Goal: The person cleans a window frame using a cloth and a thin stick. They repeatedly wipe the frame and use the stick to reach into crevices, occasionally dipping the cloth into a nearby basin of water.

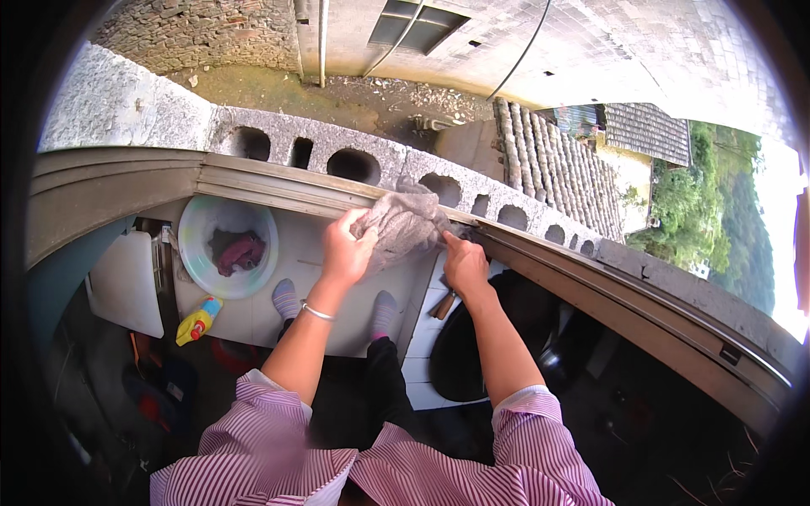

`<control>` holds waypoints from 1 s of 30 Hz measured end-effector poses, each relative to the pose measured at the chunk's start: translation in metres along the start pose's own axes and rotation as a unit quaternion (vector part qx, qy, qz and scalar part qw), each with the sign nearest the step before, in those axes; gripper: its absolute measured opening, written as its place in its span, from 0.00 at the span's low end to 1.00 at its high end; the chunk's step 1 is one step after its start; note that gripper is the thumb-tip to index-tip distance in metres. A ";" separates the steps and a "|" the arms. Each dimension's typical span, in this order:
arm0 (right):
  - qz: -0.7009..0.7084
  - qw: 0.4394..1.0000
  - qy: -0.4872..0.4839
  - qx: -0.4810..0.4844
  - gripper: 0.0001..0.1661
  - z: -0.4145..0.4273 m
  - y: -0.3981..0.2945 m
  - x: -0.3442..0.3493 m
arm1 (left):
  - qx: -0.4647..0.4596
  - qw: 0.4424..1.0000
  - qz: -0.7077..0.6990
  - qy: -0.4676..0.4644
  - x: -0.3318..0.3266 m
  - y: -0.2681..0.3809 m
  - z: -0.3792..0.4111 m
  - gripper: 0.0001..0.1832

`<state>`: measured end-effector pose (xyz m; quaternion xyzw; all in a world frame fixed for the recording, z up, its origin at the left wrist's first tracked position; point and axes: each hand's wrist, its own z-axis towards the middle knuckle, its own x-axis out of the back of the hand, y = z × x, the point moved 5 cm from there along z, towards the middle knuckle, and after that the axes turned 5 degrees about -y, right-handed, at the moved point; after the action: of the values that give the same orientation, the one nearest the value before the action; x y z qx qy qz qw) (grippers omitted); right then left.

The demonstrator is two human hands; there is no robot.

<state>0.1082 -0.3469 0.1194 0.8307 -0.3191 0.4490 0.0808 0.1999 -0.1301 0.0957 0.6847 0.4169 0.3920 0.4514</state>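
Observation:
A damp-looking grey cloth (405,218) lies bunched over the metal window track (285,183), and part of it hangs down on the inner side. My left hand (347,246) pinches the cloth's left side between thumb and fingers. At the cloth's right end, my right hand (467,265) has its index finger extended onto the fabric at the track. Its other fingers are curled, and their hold on the cloth is partly hidden. Just outside the track runs a rough wall of hollow concrete blocks (405,161).
My socked feet (383,310) stand on a pale counter (329,316). To the left are a plastic basin (190,253) with dark red fabric in water and a yellow bottle (197,322). A large black wok (465,354) and wooden handles (444,306) lie right. Outside are tiled roofs (557,158).

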 end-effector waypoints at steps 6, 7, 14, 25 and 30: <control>0.109 0.984 0.010 0.140 0.19 -0.001 0.007 -0.011 | -0.137 0.951 0.271 0.050 0.005 0.025 0.044 0.07; 0.103 0.987 -0.003 0.122 0.20 -0.002 0.004 -0.013 | -0.152 0.942 0.296 0.051 0.005 0.023 0.049 0.07; 0.010 0.994 -0.091 0.052 0.22 0.003 -0.004 -0.007 | -0.199 0.907 0.361 0.084 -0.001 0.014 0.061 0.08; 0.090 0.983 -0.032 0.156 0.21 0.022 -0.054 -0.016 | -0.196 0.893 0.393 0.095 -0.006 0.007 0.063 0.05; 0.057 0.988 -0.002 0.146 0.21 0.008 -0.054 -0.018 | -0.203 0.899 0.375 0.098 0.001 0.003 0.062 0.05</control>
<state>0.1389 -0.2998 0.1091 0.8148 -0.2972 0.4931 -0.0680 0.2577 -0.1477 0.0809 0.6422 0.0824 0.6733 0.3571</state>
